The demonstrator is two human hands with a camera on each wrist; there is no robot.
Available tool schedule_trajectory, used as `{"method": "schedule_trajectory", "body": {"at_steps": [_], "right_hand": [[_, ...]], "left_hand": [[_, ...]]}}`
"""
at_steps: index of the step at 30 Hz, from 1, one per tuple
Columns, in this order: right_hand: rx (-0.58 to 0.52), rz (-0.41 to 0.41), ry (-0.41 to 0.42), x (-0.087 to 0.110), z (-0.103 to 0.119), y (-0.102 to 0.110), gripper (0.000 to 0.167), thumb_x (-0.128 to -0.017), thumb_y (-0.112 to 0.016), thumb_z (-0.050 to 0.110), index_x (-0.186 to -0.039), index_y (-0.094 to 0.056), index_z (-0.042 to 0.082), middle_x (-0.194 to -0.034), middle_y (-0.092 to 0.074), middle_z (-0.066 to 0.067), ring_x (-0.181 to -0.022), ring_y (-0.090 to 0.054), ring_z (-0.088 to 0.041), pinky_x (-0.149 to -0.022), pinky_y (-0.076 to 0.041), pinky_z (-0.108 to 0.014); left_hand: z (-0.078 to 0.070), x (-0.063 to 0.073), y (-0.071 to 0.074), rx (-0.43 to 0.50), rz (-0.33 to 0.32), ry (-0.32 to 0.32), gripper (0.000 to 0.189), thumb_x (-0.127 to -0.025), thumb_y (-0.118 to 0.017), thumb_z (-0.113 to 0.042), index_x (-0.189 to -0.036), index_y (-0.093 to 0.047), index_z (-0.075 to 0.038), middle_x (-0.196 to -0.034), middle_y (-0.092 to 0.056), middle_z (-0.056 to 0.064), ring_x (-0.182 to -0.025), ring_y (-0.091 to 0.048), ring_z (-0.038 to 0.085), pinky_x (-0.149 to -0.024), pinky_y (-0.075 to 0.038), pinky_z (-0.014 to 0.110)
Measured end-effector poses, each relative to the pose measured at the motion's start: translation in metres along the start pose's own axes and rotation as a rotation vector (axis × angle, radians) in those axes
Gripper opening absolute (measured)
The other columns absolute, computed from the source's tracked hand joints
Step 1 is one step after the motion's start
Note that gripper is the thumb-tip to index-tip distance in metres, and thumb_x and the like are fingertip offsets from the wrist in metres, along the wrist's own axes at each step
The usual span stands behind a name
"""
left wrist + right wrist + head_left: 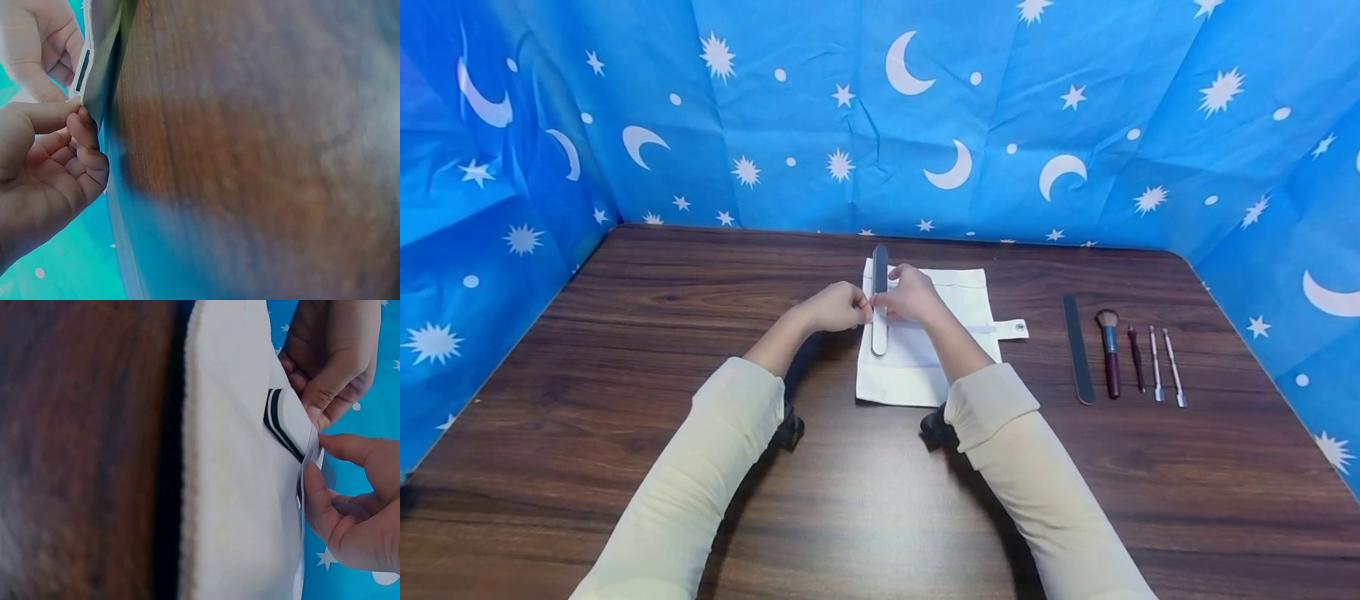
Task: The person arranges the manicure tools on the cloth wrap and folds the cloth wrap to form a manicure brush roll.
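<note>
A white fabric tool roll (902, 375) lies unfolded, with a clear plastic pocket (977, 328) across it. Along its left side rests a nail buffer (880, 337), grey at the far end, white at the near end, with black-and-white layered edges (275, 422). My left hand (837, 307) pinches the roll's left edge (90, 75) between thumb and index finger, right beside the buffer. From the right, my right hand (912, 293) reaches over the buffer and pinches the pocket's clear edge between thumb and finger, its fingertips close to the left hand's.
To the right lie a dark nail file (1077, 350), a brush (1109, 354), a dark red slim tool (1136, 358) and two metal cuticle pushers, one here (1156, 362), the other outermost (1175, 367). A snap strap (1012, 329) sticks out from the roll. Blue fabric (850, 108) hangs behind the table.
</note>
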State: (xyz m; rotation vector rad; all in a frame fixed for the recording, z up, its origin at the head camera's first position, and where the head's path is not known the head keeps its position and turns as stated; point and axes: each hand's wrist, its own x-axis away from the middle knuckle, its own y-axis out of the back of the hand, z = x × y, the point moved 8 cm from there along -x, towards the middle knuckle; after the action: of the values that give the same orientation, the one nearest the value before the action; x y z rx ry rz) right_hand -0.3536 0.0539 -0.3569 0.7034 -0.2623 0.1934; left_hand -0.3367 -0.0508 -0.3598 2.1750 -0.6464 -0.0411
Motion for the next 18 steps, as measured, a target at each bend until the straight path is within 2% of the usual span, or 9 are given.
{"method": "schedule_trajectory", "body": {"at_steps": [6,9,13,15,18], "right_hand": [[-0.104,-0.018,-0.011,-0.009,-0.008,0.001,0.039,-0.095,-0.051,0.026,-0.123,-0.051,0.000,-0.079,-0.058,-0.011,-0.055,-0.057,-0.010,-0.057,-0.050,-0.021],[-0.189,-0.001,-0.034,-0.010,-0.012,0.000,0.031,-0.095,-0.052,0.021,-0.116,-0.057,-0.002,-0.076,-0.057,-0.009,-0.051,-0.056,-0.009,-0.055,-0.050,-0.021],[-0.310,0.059,-0.076,-0.008,-0.016,-0.001,0.028,-0.093,-0.054,0.014,-0.112,-0.057,-0.006,-0.075,-0.056,-0.009,-0.052,-0.056,-0.009,-0.056,-0.050,-0.020],[-0.313,0.092,-0.088,-0.007,-0.017,-0.002,0.028,-0.092,-0.055,0.012,-0.112,-0.056,-0.007,-0.075,-0.055,-0.009,-0.053,-0.056,-0.010,-0.057,-0.050,-0.020],[-0.247,0.126,-0.091,-0.006,-0.017,-0.004,0.027,-0.091,-0.057,0.011,-0.109,-0.058,-0.008,-0.075,-0.056,-0.009,-0.055,-0.057,-0.010,-0.059,-0.050,-0.020]], "left_hand": [[0.001,0.001,0.000,-0.003,0.005,0.021,0.009,-0.088,-0.054,-0.008,-0.084,-0.061,-0.004,-0.069,-0.052,0.003,-0.061,-0.045,0.015,-0.058,-0.035,0.025],[0.001,0.001,0.000,-0.012,0.008,0.025,0.010,-0.088,-0.054,-0.008,-0.085,-0.062,-0.003,-0.070,-0.052,0.003,-0.063,-0.046,0.016,-0.059,-0.035,0.025],[-0.001,0.001,0.000,-0.019,0.003,0.016,0.009,-0.087,-0.054,-0.008,-0.085,-0.061,-0.003,-0.071,-0.053,0.004,-0.065,-0.047,0.016,-0.060,-0.035,0.025],[-0.001,0.001,0.000,-0.022,-0.001,0.012,0.009,-0.087,-0.054,-0.007,-0.084,-0.061,-0.003,-0.071,-0.054,0.004,-0.065,-0.047,0.016,-0.060,-0.035,0.025],[-0.001,0.001,0.000,-0.019,-0.004,0.015,0.009,-0.087,-0.053,-0.006,-0.084,-0.061,-0.003,-0.071,-0.054,0.004,-0.064,-0.047,0.015,-0.059,-0.035,0.025]]}}
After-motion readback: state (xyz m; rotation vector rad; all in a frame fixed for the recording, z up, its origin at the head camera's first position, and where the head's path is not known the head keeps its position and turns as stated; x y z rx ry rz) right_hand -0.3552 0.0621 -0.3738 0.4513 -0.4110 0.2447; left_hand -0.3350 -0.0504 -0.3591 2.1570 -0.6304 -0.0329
